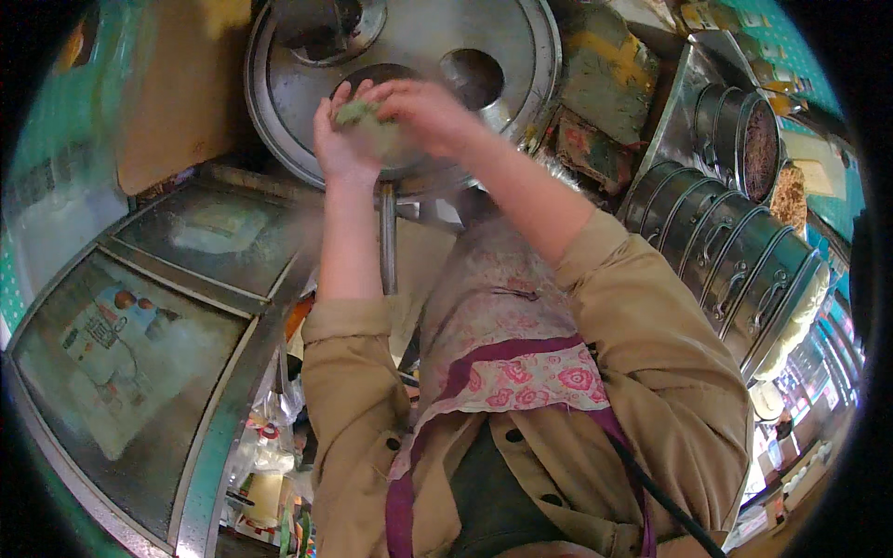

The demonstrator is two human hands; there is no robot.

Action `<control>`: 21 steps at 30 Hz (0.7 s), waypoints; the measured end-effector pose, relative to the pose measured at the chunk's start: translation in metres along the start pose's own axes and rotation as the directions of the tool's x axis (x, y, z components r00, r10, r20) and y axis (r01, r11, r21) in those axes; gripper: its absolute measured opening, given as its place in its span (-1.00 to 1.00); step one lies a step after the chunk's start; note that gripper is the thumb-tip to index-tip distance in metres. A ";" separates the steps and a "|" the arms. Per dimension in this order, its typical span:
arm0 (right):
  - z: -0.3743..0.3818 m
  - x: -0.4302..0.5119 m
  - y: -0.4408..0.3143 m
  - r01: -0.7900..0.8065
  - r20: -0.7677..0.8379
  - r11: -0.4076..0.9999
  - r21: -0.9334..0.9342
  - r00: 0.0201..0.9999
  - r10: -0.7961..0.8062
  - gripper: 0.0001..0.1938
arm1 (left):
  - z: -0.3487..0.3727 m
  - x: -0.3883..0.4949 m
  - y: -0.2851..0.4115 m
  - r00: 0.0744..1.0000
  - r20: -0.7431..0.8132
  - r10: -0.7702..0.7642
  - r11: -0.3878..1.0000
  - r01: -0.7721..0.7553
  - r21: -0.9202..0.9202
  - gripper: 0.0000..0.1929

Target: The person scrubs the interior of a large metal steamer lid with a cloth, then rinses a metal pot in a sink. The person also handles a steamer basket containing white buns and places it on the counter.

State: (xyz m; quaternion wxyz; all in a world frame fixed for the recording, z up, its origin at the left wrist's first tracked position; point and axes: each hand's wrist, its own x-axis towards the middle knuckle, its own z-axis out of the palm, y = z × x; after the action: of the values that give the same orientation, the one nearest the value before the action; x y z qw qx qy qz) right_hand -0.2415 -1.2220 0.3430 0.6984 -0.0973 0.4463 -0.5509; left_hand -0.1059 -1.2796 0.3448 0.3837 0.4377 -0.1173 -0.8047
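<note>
My left hand (342,143) is turned palm up and cradles a soft pale green lump (359,113), which looks like dough. Over its far side my right hand (425,115) curls its fingers, their tips against the lump. Motion and haze blur the right palm and the lump's lower part. Both hands are above the near part of a large round steel steamer top (418,35). One round opening (472,78) shows in this top, just beyond my right hand, and a dark opening lies partly hidden behind my fingers.
A dark metal vessel (310,28) stands on the steamer top's far left. Stacked round steel steamer tiers (711,244) are at the right. Glass-topped cases (132,376) line the left, with a cardboard sheet (185,97) behind. A metal tube (388,237) projects towards me.
</note>
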 end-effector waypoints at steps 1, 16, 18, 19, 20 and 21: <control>0.005 0.006 0.018 -0.020 -0.056 0.998 -0.056 0.998 0.017 -0.74 | -0.005 0.006 -0.003 0.999 0.033 0.035 0.999 -0.034 -0.011 -0.55; 0.027 0.020 0.031 -0.167 -0.137 0.863 0.477 0.956 0.261 -0.63 | -0.037 -0.039 -0.015 0.611 0.719 0.331 -0.400 -0.599 0.693 -0.71; 0.028 0.020 0.032 -0.166 -0.122 0.893 0.419 0.964 0.236 -0.62 | -0.039 -0.046 -0.011 0.602 0.742 0.295 -0.464 -0.588 0.662 -0.71; 0.029 0.022 0.033 -0.170 -0.114 0.896 0.409 0.965 0.235 -0.61 | -0.040 -0.049 -0.012 0.594 0.740 0.315 -0.457 -0.588 0.667 -0.72; 0.029 0.024 0.035 -0.171 -0.109 0.900 0.402 0.967 0.232 -0.60 | -0.041 -0.051 -0.013 0.585 0.741 0.331 -0.449 -0.593 0.669 -0.72; 0.028 0.030 0.040 -0.157 -0.114 0.924 0.349 0.972 0.208 -0.59 | -0.044 -0.050 -0.015 0.567 0.749 0.342 -0.463 -0.592 0.659 -0.73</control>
State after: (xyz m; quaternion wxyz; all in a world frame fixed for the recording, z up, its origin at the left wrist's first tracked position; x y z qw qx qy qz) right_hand -0.1939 -1.2427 0.3182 0.7178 0.1073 0.4030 -0.5576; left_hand -0.0623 -1.2270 0.3421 0.2372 0.3776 -0.8749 -0.1888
